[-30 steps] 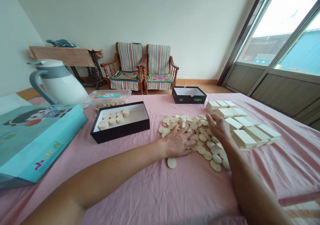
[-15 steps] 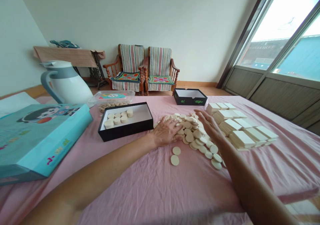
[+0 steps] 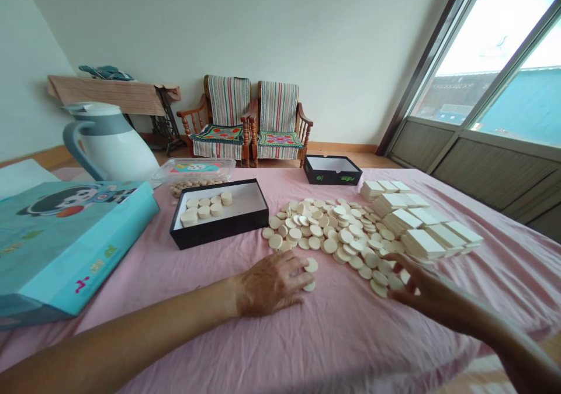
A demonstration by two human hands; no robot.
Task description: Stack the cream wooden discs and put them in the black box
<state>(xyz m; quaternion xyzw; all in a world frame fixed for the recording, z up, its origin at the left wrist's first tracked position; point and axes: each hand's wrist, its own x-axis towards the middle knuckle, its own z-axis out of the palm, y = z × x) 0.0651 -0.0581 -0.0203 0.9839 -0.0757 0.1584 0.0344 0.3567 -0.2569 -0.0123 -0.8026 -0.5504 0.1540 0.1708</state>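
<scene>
A broad pile of round, pale wooden discs [image 3: 329, 246] lies spread over the pink cloth. My left hand [image 3: 276, 283] rests palm down in front of it, fingers stretched out, their tips touching or just beside two loose discs [image 3: 311, 265]. At the pile's right front edge is my right hand [image 3: 416, 283], thumb and fingers apart, close around a few outlying discs and not clearly gripping any. To the left, a black box with a white inside [image 3: 236, 201] holds several short stacks of discs.
Stacked pale rectangular blocks [image 3: 423, 244] stand right of the pile. Behind are a second black box [image 3: 333, 176] and a clear plastic tub [image 3: 197, 175] with small brown pieces. A turquoise box [image 3: 118, 230] and a white jug [image 3: 125, 148] stand at left.
Both hands have drawn back toward me from the pile, the right one also moving rightward. The pile now lies uncovered and looks more spread out. My left hand has come to the two loose discs.
</scene>
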